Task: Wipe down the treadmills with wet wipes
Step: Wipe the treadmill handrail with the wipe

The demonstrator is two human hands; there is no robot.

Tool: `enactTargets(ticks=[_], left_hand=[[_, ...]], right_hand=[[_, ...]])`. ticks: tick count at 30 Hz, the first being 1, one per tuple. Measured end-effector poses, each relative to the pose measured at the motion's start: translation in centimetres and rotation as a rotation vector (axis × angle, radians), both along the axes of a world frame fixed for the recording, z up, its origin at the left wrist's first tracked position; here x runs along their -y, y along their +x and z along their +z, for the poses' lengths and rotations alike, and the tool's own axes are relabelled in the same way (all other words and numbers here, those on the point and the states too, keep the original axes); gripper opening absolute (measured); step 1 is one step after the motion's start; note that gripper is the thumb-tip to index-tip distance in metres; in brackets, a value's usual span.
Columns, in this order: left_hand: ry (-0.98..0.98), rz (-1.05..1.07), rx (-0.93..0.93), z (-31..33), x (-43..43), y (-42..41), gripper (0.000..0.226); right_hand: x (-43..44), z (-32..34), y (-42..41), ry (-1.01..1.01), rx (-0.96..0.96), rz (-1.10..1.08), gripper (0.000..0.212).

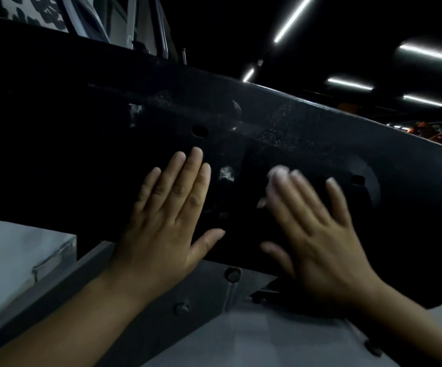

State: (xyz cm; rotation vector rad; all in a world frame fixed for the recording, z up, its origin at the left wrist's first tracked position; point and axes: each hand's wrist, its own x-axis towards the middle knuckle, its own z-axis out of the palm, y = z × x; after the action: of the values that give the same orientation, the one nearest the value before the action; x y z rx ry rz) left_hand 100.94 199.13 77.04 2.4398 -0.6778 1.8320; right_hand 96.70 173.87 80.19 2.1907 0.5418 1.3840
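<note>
**A:** Where is the wipe?

**B:** The wet wipe (274, 178) is a small white wad pressed against the black panel (320, 133) of the treadmill, right of the panel's middle. Only a little of it shows, past the fingertips of the right hand (317, 234).

**A:** Is that hand clenched round it?

**B:** No. The fingers lie straight and spread, and the hand pins the wipe flat to the surface. The hand is blurred, so I cannot tell more about the wipe's shape.

**A:** And the other hand?

**B:** The left hand (167, 221) rests flat on the same panel, just beside the right, with its fingers straight and close together and its thumb out to the side. It holds nothing.

**A:** What does the panel look like?

**B:** It is dark and speckled and runs slanting across the view. A white smudge (226, 173) sits between the two hands, and an oval hole (200, 131) sits above the left hand's fingertips.

**A:** What is around it?

**B:** A grey frame (204, 295) with bolts (232, 274) runs under the panel's lower edge. Light strips (349, 83) glow on the dark ceiling at the upper right. A spotted cloth (29, 9) shows at the top left corner.
</note>
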Motion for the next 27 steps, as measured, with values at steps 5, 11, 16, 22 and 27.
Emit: enactTargets(ticks=[5,11,16,22,27], left_hand=[[-0.004,-0.035,-0.005,0.0,-0.2,0.0,0.084],[-0.021,-0.032,-0.065,-0.3,-0.9,-1.3,0.081],[-0.144,-0.076,-0.146,-2.6,-0.6,-2.2,0.080],[-0.134,-0.097,-0.148,-3.2,-0.8,-1.7,0.082],[-0.177,-0.143,-0.133,-3.5,-0.6,-1.3,0.077]], right_hand=[[-4.4,-0.2,1.2,0.035,-0.010,0.081,0.077],[-1.1,1.0,0.4,-0.013,0.013,-0.012,0.072],[-5.2,0.8,1.0,0.095,-0.025,0.067,0.075],[-2.3,-1.4,0.2,-0.003,-0.022,0.029,0.071],[-6.5,-2.8,1.0,0.026,-0.050,0.113,0.071]])
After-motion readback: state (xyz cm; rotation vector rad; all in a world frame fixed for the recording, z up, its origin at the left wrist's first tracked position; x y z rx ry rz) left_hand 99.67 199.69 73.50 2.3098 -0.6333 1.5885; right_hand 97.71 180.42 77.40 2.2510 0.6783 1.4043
